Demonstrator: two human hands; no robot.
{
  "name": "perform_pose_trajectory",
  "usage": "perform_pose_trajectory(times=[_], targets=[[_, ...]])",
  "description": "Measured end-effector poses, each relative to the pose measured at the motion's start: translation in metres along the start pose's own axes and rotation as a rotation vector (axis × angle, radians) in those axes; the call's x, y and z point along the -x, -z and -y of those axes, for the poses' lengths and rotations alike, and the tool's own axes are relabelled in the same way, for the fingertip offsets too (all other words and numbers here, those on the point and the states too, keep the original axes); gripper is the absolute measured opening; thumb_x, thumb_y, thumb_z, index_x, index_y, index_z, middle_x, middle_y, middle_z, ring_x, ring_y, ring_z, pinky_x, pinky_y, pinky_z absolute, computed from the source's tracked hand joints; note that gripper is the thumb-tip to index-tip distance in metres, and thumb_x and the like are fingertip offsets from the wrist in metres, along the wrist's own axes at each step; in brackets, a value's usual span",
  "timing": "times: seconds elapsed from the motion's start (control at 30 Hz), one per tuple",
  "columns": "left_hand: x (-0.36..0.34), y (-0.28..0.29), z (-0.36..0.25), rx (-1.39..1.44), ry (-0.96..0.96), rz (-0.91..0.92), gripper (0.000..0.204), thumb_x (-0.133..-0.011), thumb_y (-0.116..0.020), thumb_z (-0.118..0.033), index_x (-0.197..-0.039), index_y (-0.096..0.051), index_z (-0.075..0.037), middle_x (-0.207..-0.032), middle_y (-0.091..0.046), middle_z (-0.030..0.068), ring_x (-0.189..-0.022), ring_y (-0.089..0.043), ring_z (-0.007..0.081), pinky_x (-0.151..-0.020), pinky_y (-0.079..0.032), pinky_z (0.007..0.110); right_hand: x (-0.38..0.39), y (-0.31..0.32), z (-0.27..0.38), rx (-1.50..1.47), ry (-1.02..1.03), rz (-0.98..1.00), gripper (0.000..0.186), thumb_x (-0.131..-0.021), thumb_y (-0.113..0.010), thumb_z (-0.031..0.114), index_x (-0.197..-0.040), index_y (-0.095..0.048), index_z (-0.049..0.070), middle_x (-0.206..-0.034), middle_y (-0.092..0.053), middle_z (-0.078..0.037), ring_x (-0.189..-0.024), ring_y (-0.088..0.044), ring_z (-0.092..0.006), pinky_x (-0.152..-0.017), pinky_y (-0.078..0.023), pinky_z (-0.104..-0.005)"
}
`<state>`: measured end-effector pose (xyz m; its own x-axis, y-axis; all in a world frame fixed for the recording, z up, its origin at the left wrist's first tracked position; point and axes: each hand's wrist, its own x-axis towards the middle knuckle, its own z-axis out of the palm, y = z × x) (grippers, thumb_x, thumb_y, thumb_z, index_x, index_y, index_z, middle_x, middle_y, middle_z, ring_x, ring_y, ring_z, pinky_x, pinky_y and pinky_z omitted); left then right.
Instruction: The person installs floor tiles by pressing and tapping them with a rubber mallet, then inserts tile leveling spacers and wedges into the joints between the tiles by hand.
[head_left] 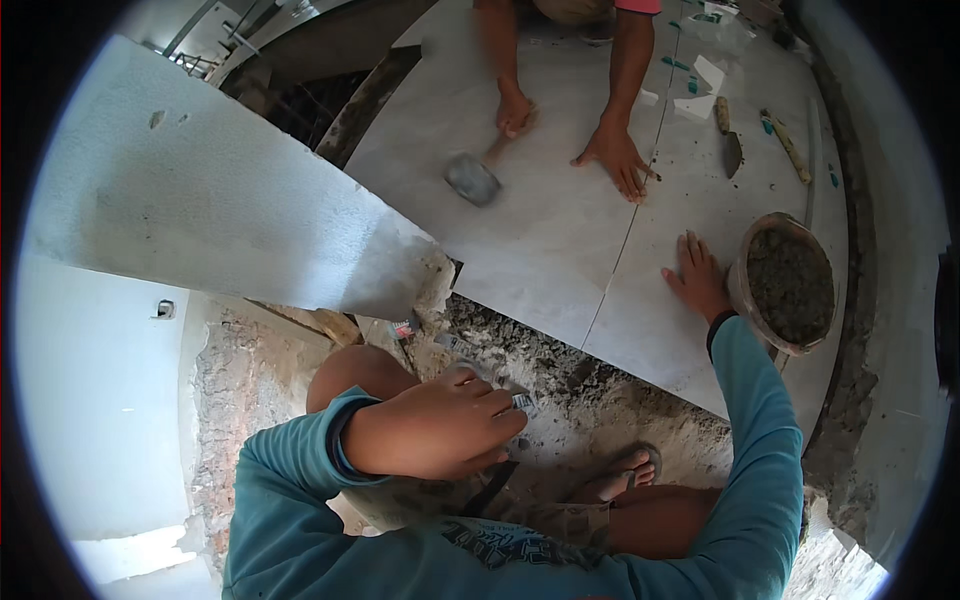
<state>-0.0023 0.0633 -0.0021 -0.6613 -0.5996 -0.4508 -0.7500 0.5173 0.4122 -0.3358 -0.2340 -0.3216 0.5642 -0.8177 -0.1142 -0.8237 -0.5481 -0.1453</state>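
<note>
Bucket rim just beside right hand

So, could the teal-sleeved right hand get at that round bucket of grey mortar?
Probably yes: the right hand lies on the pale grey floor tile just beside the bucket, with nothing visible between them.

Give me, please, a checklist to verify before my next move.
1. Your right hand apart from the mallet: ok, resting on a tile beside the mortar bucket.
2. Your left hand empty: cannot tell, curled, palm hidden.
3. Co-worker's flat hand apart from the mallet: ok.
4. Tiles without loose tools: not ok, a pointed trowel lies there.
5. Tile joint flush: cannot tell from this view.
</note>
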Motion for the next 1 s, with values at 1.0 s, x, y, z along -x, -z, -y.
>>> perform_pose_trajectory(times=[1.0], targets=[[0.001,-0.005,-0.001,0.015,0.002,-0.045,0.033,-0.100,-0.064,-0.032,-0.116,-0.061,-0.004,-0.107,-0.062,0.0142,-0.105,-0.063,0.0333,-0.099,-0.045,0.045,-0.001,-0.001,-0.001,-0.006,0.008,0.020,0.082,-0.102,-0.054,0.051,-0.162,-0.026,0.002,-0.168,-0.022,-0.026,-0.153,-0.023,-0.0471,-0.120,-0.026,-0.0604]])
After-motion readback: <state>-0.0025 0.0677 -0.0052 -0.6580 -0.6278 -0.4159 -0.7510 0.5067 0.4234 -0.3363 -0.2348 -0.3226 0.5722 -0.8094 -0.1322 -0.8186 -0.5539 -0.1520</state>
